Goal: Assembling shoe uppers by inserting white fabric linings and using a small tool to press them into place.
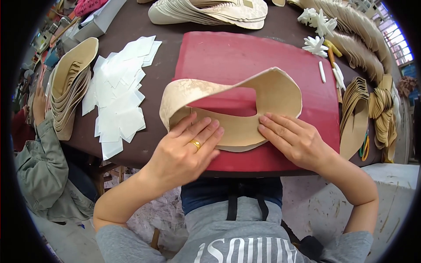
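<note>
A beige shoe upper (241, 131), bent into a loop with a pale patterned outside and a plain tan inside, lies on a dark red mat (219, 50). Its far side stands up, and its near band lies flatter. My left hand (182, 151), with a gold ring, rests its outstretched fingers on the left part of the near band, thumb pointing right. On the band's right part, my right hand (298, 142) lies with its fingers straight and close together; its thumb is hidden. Both hands press on the upper without gripping it.
White paper squares (118, 94) lie scattered left of the mat. Stacked uppers stand at the left (72, 94), far (210, 13) and right (356, 109). White clustered pieces (316, 46), a white stick (322, 71) and scissors (365, 147) are at the right. Another person's sleeve (46, 166) shows at the left.
</note>
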`<state>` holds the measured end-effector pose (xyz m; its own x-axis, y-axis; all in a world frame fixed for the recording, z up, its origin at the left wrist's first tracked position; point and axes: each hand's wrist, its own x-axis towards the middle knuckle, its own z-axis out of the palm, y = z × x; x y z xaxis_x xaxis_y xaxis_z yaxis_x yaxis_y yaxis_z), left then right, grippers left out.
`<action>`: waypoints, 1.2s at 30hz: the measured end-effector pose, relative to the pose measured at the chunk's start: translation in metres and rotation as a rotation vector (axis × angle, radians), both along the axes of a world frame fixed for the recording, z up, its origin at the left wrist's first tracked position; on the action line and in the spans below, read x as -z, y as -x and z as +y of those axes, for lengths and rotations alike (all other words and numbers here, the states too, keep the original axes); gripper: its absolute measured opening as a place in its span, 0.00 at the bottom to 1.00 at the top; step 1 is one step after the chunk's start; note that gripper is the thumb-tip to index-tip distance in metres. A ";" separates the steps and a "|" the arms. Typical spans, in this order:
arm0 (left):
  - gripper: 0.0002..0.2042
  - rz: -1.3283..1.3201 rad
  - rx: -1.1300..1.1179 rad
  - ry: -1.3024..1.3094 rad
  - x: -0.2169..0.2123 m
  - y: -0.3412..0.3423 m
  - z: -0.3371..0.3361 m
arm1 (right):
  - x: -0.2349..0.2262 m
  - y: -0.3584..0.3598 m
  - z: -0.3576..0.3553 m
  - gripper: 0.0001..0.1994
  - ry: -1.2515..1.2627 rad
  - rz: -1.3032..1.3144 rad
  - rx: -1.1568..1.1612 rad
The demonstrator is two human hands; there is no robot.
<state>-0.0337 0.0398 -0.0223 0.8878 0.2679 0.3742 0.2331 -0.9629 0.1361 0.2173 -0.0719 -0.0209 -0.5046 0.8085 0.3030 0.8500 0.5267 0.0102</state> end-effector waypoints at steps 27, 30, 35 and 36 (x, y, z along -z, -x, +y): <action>0.08 -0.098 0.051 -0.353 -0.003 0.048 0.016 | -0.004 0.084 0.058 0.10 0.181 0.245 -0.034; 0.08 -0.103 0.066 -0.384 0.001 0.051 0.017 | -0.003 0.084 0.060 0.09 0.260 0.308 -0.011; 0.07 -0.106 0.091 -0.385 0.001 0.052 0.017 | -0.002 0.087 0.061 0.11 0.237 0.310 -0.013; 0.08 -0.099 0.088 -0.393 0.000 0.053 0.016 | -0.003 0.088 0.061 0.10 0.248 0.352 0.022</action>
